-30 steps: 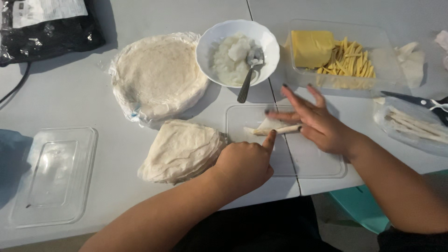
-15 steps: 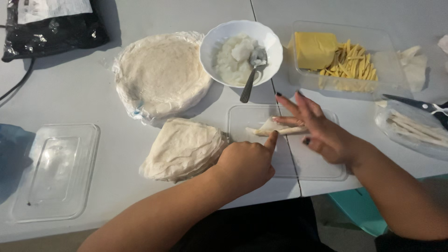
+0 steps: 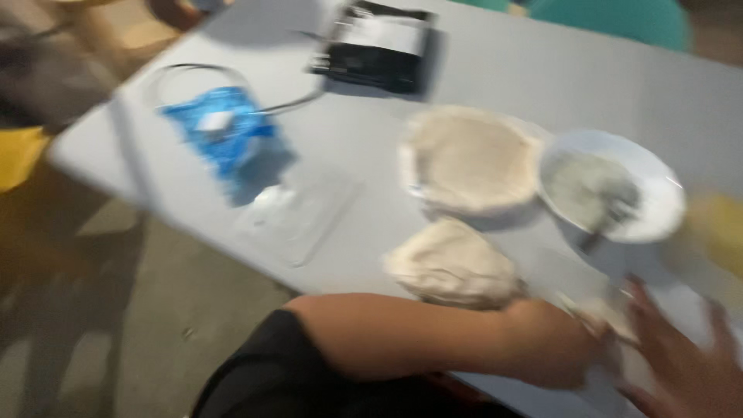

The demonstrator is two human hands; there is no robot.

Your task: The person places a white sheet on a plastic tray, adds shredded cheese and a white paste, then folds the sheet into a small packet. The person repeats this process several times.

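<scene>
Fingers of the right hand [image 3: 685, 364] are spread and lie flat, palm down, over a small pale roll of wrapper [image 3: 607, 313] on a clear cutting board [image 3: 561, 271] near the table's front edge; they press on it rather than grip it. The left hand [image 3: 561, 352] sits just beside the roll, its knuckles bunched, but the blur hides whether its fingertips pinch the wrapper or only rest against it, so I cannot tell. The frame is smeared and swung to one side, and that looks like the main risk: with the eyes off the work, the thin roll could spring open or slide off the board, or the near forearm could brush the folded cloth [image 3: 453, 267] that lies just left of the board. The roll is thin, soft and whitish, and seems easy to tear if pressed unevenly. The cloth is a limp, cream-coloured mound with soft creases. Behind it lies a round stack of wrappers [image 3: 472, 159], flat, matt and pale, on what looks like clear film. To the right of the stack stands a white bowl [image 3: 658, 209], smooth and glossy, holding a greyish paste with a spoon [image 3: 611, 217] leaning in it. Further left on the grey table [image 3: 542, 73] lie a clear plastic lid [image 3: 298, 217], a crumpled blue packet [image 3: 224, 128] and, at the far edge, a black pouch [image 3: 379, 46].
</scene>
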